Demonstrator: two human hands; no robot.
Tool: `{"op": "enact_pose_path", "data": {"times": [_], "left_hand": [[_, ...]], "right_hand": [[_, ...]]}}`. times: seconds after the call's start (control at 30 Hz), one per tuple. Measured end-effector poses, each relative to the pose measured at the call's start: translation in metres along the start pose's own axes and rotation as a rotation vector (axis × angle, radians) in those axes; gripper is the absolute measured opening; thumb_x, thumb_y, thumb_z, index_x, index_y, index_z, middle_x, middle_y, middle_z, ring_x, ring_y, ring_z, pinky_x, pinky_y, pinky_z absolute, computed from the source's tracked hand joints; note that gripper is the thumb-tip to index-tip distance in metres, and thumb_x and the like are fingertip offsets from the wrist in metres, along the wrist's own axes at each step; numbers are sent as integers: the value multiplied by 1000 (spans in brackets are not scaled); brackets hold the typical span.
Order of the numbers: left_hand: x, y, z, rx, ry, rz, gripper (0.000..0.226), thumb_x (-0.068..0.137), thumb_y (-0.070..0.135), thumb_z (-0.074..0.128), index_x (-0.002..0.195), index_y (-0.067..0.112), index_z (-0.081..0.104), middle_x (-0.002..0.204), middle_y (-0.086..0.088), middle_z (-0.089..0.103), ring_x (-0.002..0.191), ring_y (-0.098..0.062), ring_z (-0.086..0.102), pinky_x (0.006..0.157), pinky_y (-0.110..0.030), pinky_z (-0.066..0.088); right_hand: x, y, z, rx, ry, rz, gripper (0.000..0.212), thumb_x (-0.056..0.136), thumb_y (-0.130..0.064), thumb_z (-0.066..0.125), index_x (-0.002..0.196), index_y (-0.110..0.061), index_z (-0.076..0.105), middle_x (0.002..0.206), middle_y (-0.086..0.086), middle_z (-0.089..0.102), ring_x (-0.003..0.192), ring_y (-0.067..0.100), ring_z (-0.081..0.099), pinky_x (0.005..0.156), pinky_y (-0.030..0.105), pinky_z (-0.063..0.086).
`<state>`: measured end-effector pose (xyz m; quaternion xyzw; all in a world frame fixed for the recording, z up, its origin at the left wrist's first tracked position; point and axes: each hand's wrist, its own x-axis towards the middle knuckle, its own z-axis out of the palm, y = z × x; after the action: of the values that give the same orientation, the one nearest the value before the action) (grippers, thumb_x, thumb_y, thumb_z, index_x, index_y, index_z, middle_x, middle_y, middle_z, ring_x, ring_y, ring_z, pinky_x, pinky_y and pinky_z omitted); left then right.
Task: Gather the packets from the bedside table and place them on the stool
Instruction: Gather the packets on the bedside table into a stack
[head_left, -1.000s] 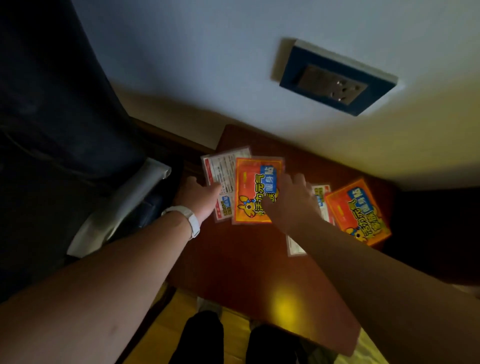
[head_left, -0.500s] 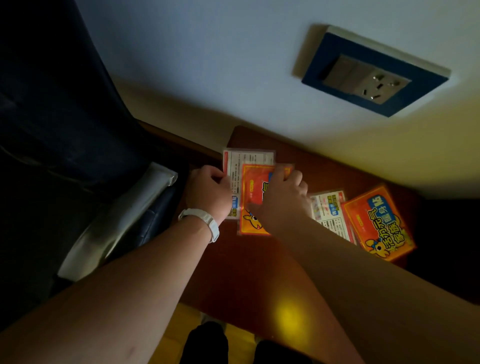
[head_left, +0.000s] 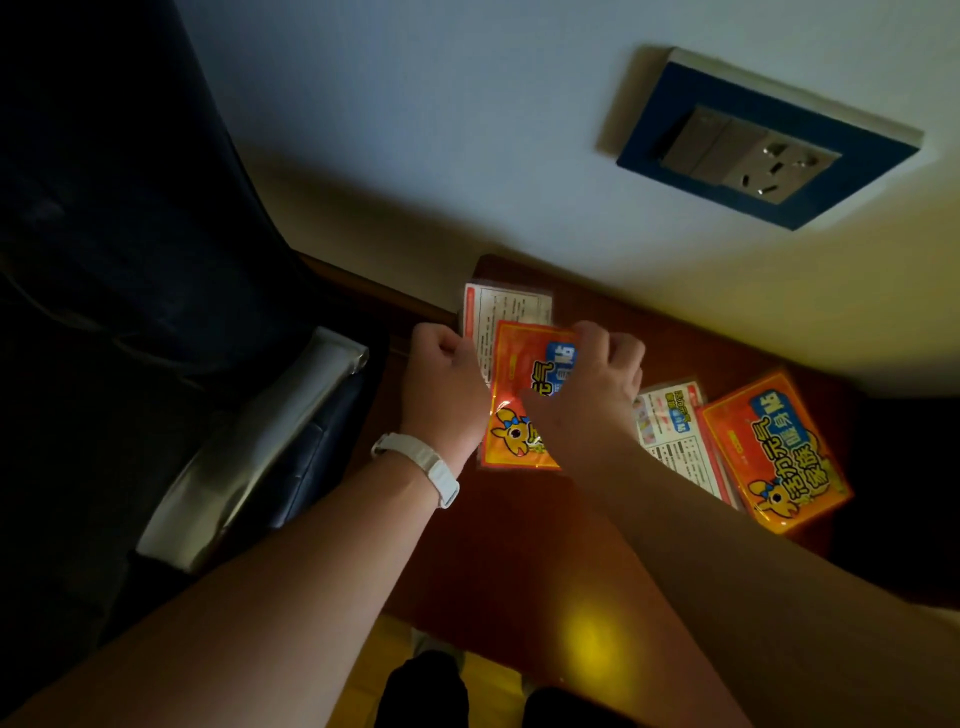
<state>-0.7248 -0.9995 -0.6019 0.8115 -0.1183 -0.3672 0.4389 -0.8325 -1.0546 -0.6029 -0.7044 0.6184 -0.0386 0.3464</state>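
Your L hand pinches white packet edge, R hand curls on orange packet, stacking both; two more wait at right.

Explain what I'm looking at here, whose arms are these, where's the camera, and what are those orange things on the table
There is no machine here: the arms belong to a person, and the camera sits on their head, looking down past their own hands.

Below is a dark red bedside table against a wall with a switch and socket plate.

Four flat packets lie on it. The left hand, with a white wristband, and the right hand both close on an orange packet that overlaps a white printed packet. Whether it has left the table cannot be told.

Further right, untouched, are a second white packet and a second orange packet partly over it.
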Motion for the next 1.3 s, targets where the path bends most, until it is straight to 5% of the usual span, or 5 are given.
{"op": "enact_pose_path", "data": {"times": [0.17, 0.3, 0.47, 0.77, 1.3], "left_hand": [[-4, -2, 1, -79, -114, -81, 20, 89, 15, 64, 106, 16, 53, 97, -4, 71, 82, -18, 72, 62, -28, 58], [-9, -5, -1, -69, -155, -102, 16, 88, 8, 63, 96, 22, 63, 97, -5, 73, 83, -20, 73, 67, -34, 59], [-13, 2, -11, -188, -112, -112, 12, 89, 7, 63, 99, 13, 67, 97, -10, 75, 84, -26, 74, 72, -41, 61], [-29, 19, -24, -322, -206, -127, 14, 98, 14, 54, 100, 15, 67, 96, -13, 77, 84, -26, 75, 71, -40, 61], [-48, 5, -9, -272, -304, -122, 29, 98, 35, 55, 101, 10, 69, 93, -12, 78, 84, -30, 75, 81, -52, 59]], "right_hand": [[3, 4, -4, 148, -31, 133, 89, 69, -27, 80, 139, -29, 24, 133, 5, 32, 113, 27, 48, 79, 36, 50], [4, 3, -5, 223, -112, 162, 90, 68, -33, 81, 138, -28, 24, 122, 3, 52, 98, 19, 59, 73, 33, 50], [-3, -1, -15, 356, -177, 210, 63, 71, -38, 80, 120, -25, 44, 89, -13, 60, 73, 3, 61, 57, 24, 49], [-19, -4, -40, 449, -161, 215, 8, 86, -27, 67, 88, -24, 60, 81, -4, 69, 69, 12, 67, 59, 31, 54], [-24, 17, -47, 562, -143, 297, 13, 86, -30, 65, 77, -21, 66, 77, 1, 74, 72, 22, 71, 72, 51, 58]]}}
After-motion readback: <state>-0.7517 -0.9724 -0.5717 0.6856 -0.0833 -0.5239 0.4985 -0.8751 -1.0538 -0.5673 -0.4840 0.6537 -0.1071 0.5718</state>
